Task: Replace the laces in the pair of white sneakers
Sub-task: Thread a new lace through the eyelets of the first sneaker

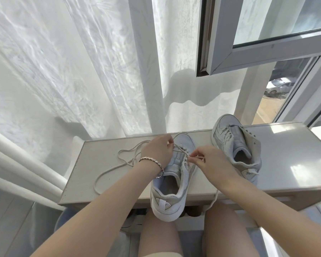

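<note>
A white sneaker (pixel 171 190) lies on the pale table (pixel 289 169), toe away from me, its heel hanging over the near edge. My left hand (pixel 158 151), with a bracelet on the wrist, pinches the white lace (pixel 117 164) near the upper eyelets. That lace loops loosely across the table to the left. My right hand (pixel 207 160) pinches the lace at an eyelet on the shoe's right side. Another lace end hangs down past the table's front edge. The second sneaker (pixel 237 145) stands to the right, partly laced, toe pointing away.
Sheer white curtains (pixel 82 71) hang behind and to the left of the table. An open window sash (pixel 248 58) juts in above the right side. My bare legs are under the table's front edge.
</note>
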### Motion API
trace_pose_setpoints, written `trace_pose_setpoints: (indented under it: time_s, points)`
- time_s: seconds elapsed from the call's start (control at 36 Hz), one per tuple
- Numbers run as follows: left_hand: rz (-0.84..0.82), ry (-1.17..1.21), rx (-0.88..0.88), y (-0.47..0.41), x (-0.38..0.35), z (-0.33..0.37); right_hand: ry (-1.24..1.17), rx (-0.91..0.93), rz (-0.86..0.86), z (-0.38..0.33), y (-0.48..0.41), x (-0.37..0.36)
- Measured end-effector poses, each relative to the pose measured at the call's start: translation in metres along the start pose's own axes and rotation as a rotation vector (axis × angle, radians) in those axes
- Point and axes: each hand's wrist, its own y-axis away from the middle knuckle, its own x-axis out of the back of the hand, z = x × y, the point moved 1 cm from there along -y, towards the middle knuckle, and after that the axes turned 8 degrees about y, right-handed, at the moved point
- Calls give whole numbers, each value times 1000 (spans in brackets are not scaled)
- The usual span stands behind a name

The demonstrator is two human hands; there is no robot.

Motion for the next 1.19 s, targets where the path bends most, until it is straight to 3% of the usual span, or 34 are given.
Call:
trace_pose_setpoints:
  time_s: [0.11,0.28,0.39,0.61,0.72,0.81,0.92,1.03,1.08,1.19]
  points:
    - [12,2,-3,1,-1,0,34,-29,7,-3,0,-5]
    - [23,29,-19,3,-3,-1,-256,-288,38,-4,-4,-17]
    - [28,58,-18,5,-1,-7,-400,-355,-9,-12,-12,-21]
    - [48,42,13,7,5,-17,-1172,-407,-235,-7,-4,-10]
    - [83,33,31,7,4,-15,-1358,-407,-273,-4,4,-4]
    - [86,53,45,7,4,-14,-1342,-401,-294,0,5,-3]
    - [110,141,48,10,7,-16,-1044,-326,-290,-7,4,6]
    - [237,268,-100,27,17,0,-970,-196,-197,-27,0,33]
    - [68,518,-99,39,21,18,-1042,-128,-152,-38,-4,40]
    - [-378,1018,78,52,21,37,-1204,-125,-37,-50,-16,46]
